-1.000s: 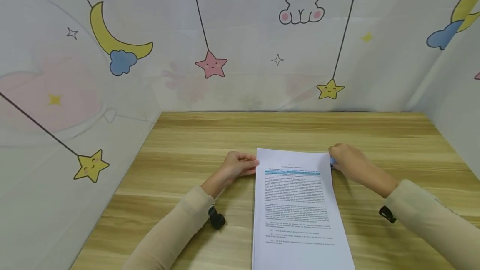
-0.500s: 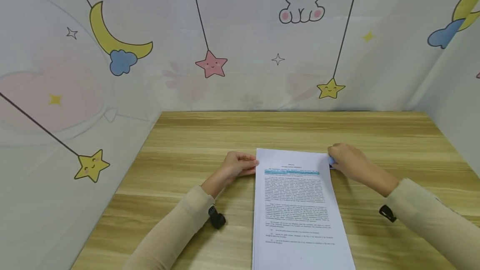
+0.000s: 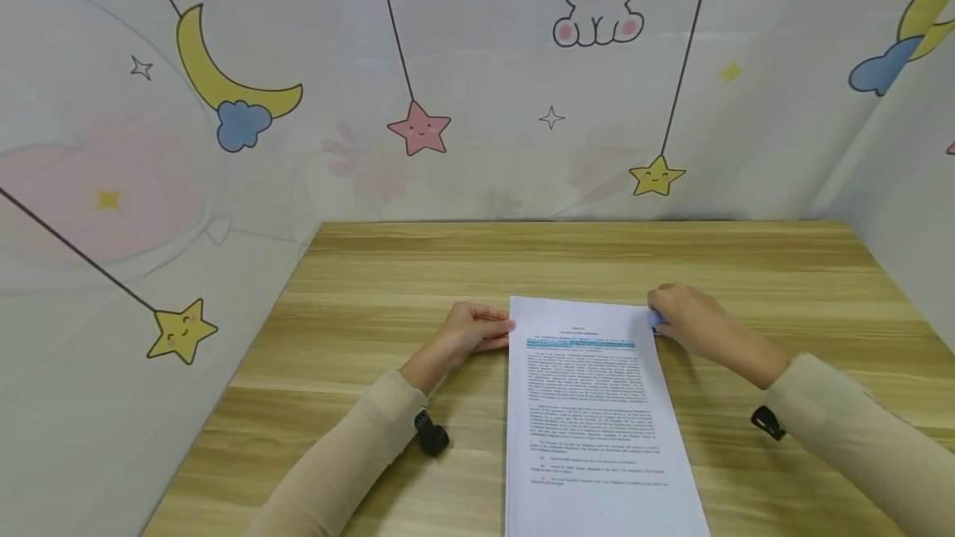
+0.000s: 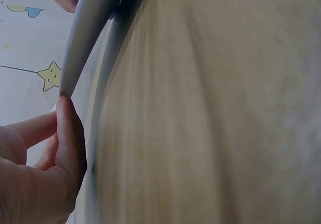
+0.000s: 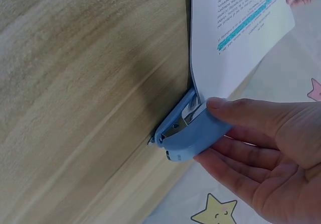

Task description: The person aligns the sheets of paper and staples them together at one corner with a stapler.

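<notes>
Printed sheets of paper [image 3: 589, 421] with a blue highlighted line lie in front of me, their far end raised a little from the table. My left hand [image 3: 466, 330] pinches the upper left edge between thumb and fingers; the left wrist view shows this hand [image 4: 45, 169] at the sheets' edge. A light blue stapler [image 5: 195, 138] is in my right hand [image 5: 271, 153], thumb on top and fingers curled beneath. The upper right corner of the sheets sits between the stapler's jaws. In the head view my right hand [image 3: 690, 321] hides most of the stapler.
The wooden table [image 3: 373, 272] extends around the sheets. A white cloth backdrop [image 3: 492, 48] with printed stars and a rabbit stands behind it, with cloth sides at left and right. Black wrist straps [image 3: 431, 432] sit over both sleeves.
My right hand has shifted slightly to the left, carrying the stapler a little further over the corner of the sheets. My left hand stays in place.
</notes>
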`<state>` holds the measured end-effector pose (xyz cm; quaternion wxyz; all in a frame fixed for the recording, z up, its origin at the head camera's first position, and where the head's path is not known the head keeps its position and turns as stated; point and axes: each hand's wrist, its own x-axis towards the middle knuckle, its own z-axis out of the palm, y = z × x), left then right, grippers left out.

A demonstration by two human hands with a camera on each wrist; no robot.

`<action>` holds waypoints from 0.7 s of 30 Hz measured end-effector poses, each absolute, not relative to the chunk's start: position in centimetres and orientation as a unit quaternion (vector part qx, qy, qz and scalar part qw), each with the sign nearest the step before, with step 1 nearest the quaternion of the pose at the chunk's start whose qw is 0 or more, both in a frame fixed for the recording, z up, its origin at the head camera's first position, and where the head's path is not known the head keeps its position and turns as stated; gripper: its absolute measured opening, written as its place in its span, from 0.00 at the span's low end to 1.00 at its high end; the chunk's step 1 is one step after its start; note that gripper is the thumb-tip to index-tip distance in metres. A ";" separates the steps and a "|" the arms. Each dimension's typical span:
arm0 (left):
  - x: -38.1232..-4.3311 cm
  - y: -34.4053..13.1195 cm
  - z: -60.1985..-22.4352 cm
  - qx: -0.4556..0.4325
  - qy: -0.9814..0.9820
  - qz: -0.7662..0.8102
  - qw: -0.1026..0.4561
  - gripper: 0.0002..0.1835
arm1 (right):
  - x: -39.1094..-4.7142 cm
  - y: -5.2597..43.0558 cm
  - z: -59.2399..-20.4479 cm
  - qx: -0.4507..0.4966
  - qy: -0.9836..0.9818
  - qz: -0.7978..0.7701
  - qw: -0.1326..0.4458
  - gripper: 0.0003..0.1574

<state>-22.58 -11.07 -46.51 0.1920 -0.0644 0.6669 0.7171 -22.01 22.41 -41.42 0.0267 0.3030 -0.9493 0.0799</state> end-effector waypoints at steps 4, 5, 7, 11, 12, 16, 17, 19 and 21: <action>-22.5 -11.0 -46.5 -0.068 0.667 0.717 0.192 0.12 | -22.1 22.3 -41.4 0.312 -0.946 0.084 0.031 0.13; -22.5 -11.0 -46.5 -0.070 0.667 0.717 0.192 0.12 | -22.1 22.3 -41.4 0.314 -0.945 0.084 0.031 0.13; -22.5 -11.0 -46.4 -0.072 0.666 0.717 0.191 0.12 | -22.2 22.2 -41.5 0.315 -0.945 0.084 0.031 0.14; -22.5 -10.9 -46.5 -0.073 0.666 0.717 0.192 0.12 | -22.5 22.3 -41.6 0.316 -0.944 0.087 0.025 0.14; -22.5 -10.9 -46.5 -0.073 0.666 0.717 0.192 0.12 | -22.5 22.3 -41.6 0.315 -0.945 0.088 0.023 0.14; -22.5 -10.9 -46.5 -0.070 0.666 0.718 0.190 0.12 | -22.6 22.4 -41.3 0.303 -0.947 0.103 0.013 0.18; -22.5 -10.9 -46.5 -0.070 0.666 0.718 0.190 0.13 | -22.6 22.4 -41.3 0.299 -0.948 0.107 0.011 0.19; -22.5 -10.9 -46.6 -0.069 0.666 0.718 0.190 0.13 | -22.7 22.4 -41.1 0.285 -0.951 0.122 0.004 0.21; -22.5 -10.9 -46.6 -0.069 0.666 0.718 0.190 0.13 | -22.9 22.4 -40.9 0.269 -0.953 0.140 -0.005 0.23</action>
